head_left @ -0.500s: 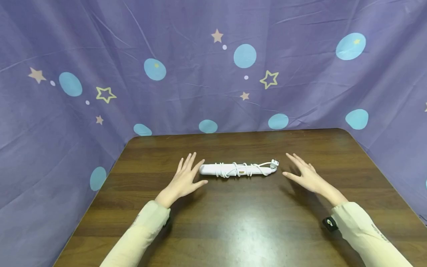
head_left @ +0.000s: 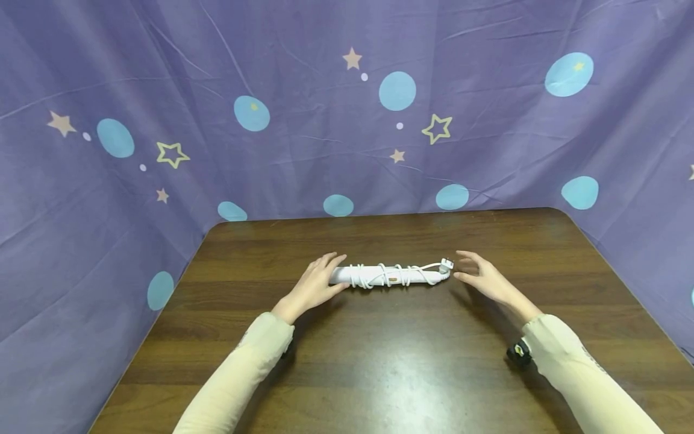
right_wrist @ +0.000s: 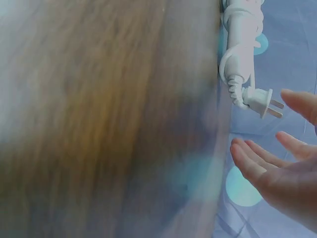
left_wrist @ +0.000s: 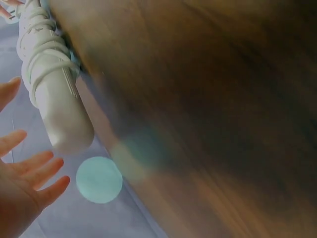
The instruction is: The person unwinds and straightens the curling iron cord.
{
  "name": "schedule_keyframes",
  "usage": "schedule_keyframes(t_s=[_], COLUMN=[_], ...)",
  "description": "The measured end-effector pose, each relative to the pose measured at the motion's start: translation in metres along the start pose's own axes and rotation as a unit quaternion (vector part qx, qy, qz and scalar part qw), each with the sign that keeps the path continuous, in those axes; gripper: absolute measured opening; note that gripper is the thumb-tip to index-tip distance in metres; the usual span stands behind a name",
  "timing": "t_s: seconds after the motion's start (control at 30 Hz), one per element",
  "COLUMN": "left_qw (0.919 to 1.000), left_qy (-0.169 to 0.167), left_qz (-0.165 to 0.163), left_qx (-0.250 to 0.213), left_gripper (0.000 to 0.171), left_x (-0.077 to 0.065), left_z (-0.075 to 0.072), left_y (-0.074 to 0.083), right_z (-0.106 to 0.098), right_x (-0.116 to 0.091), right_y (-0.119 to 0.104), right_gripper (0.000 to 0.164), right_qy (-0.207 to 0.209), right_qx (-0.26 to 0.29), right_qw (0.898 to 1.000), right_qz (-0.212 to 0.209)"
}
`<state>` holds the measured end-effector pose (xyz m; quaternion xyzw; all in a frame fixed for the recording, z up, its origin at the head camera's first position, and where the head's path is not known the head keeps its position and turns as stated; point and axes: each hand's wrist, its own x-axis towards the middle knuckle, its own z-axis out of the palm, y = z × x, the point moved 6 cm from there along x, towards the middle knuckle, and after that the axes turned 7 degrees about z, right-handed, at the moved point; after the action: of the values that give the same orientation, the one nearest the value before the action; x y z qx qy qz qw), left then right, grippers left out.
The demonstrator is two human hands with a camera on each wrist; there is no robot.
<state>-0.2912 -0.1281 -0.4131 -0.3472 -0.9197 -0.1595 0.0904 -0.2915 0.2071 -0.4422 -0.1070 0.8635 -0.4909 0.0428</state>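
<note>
Left hand: poised right at the rounded end of the white appliance, nothing grasped, fingers and thumb parted to either side; whether the casing is touched cannot be told.
Right hand: held at the opposite end, just beside the plug, fingers loosely bent, nothing gripped, and the prongs left free between thumb and fingers!
White appliance: laid flat on the worktop, lined up roughly with the far edge, set in from it, and placed between the left and right edges, well apart from both far corners.
Cord: wound in loose loops around the casing, with the plug tucked at the end towards the right edge.
Gold patch: spotted on the casing, between the loops.
Sleeves: pale, gathered at both wrists, with a black device worn at the right one.
Curtain: purple, hung behind the far edge, printed with stars and blue ovals.
</note>
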Motion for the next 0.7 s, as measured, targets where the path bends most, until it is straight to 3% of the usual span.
schedule_keyframes(t_s=[0.17,0.4,0.7], left_qw=[0.9999,0.9993,0.9980], left_qy=[-0.007,-0.033,-0.055], left_qz=[0.008,-0.001,-0.019], left_qx=[-0.002,0.015,0.022], left_gripper=[0.058,0.054,0.057], left_x=[0.007,0.011,0.016], left_z=[0.007,0.016,0.026], left_y=[0.003,0.004,0.001], right_z=[0.007,0.018,0.026], right_x=[0.004,0.009,0.014], right_y=[0.000,0.005,0.008], right_gripper=[0.050,0.045,0.040], right_qy=[0.004,-0.036,-0.014], right_qx=[0.030,0.164,0.191], right_qw=[1.000,0.985,0.979], right_qz=[0.008,0.049,0.073])
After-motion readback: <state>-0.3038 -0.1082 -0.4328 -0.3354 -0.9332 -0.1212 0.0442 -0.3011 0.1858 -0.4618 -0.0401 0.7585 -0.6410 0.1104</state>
